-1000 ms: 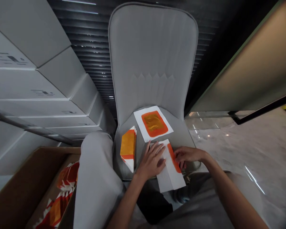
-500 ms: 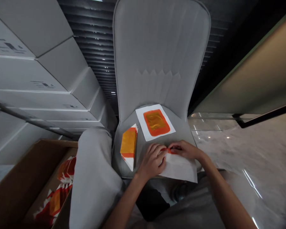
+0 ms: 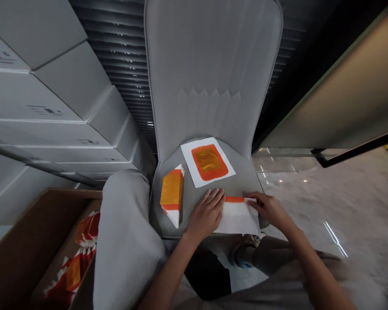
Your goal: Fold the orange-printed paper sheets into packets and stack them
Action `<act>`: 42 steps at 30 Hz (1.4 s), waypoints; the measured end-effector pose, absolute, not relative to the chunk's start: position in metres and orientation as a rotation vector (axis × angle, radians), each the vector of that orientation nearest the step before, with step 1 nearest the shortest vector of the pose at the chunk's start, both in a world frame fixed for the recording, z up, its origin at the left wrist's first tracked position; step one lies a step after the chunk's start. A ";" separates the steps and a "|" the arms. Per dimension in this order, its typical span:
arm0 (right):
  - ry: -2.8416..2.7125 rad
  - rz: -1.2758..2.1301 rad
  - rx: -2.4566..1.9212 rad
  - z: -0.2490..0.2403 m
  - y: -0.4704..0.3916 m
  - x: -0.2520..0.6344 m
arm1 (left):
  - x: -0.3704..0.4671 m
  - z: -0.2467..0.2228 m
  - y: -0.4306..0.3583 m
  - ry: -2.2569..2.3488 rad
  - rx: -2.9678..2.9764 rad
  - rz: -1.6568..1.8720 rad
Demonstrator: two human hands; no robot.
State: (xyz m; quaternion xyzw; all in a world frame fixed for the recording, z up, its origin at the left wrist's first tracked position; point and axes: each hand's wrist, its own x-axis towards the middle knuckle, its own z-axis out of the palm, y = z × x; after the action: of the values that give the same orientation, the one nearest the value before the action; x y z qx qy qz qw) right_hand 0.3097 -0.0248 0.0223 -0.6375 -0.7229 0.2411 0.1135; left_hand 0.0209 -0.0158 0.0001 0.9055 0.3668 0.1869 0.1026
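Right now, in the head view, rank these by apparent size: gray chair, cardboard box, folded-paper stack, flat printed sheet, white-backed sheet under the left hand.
1. Gray chair
2. Cardboard box, cut off by the frame
3. Flat printed sheet and white-backed sheet: too alike to rank; the left hand covers some
4. Folded-paper stack

— What's on the chair (image 3: 213,56)?

— From my station I see a flat sheet (image 3: 210,161) at the seat's back, a paper stack (image 3: 170,191) at its left, a second sheet (image 3: 241,218) at its front, left hand (image 3: 207,213) upon it, right hand (image 3: 271,209) at its far right corner.

— And around it?

— Left of it, a knee (image 3: 126,187), then a carton (image 3: 16,254) with folded papers (image 3: 73,273) inside; boxes (image 3: 60,99) piled beyond. Slats (image 3: 123,56) stand behind the chair, a panel (image 3: 336,103) to its right.
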 end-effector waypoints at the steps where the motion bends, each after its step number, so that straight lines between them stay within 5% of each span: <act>1: -2.089 0.665 -1.910 0.020 -0.030 0.315 | 0.021 0.001 -0.016 1.092 2.666 0.561; 10: -2.117 -0.061 -1.705 0.010 -0.059 0.286 | 0.024 0.003 -0.015 1.110 2.620 0.591; 20: -2.615 0.111 -1.459 0.008 -0.071 0.212 | 0.025 0.000 -0.017 1.197 2.728 0.494; 42: -2.475 0.298 -1.871 -0.008 -0.062 0.290 | 0.025 0.000 -0.016 1.196 2.700 0.479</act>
State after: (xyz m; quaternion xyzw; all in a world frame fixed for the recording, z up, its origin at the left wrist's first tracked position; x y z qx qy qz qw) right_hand 0.2899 -0.0617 -0.0080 -0.6003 -0.7940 0.0957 0.0125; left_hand 0.0251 -0.0158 0.0004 0.9000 0.3986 0.1598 0.0747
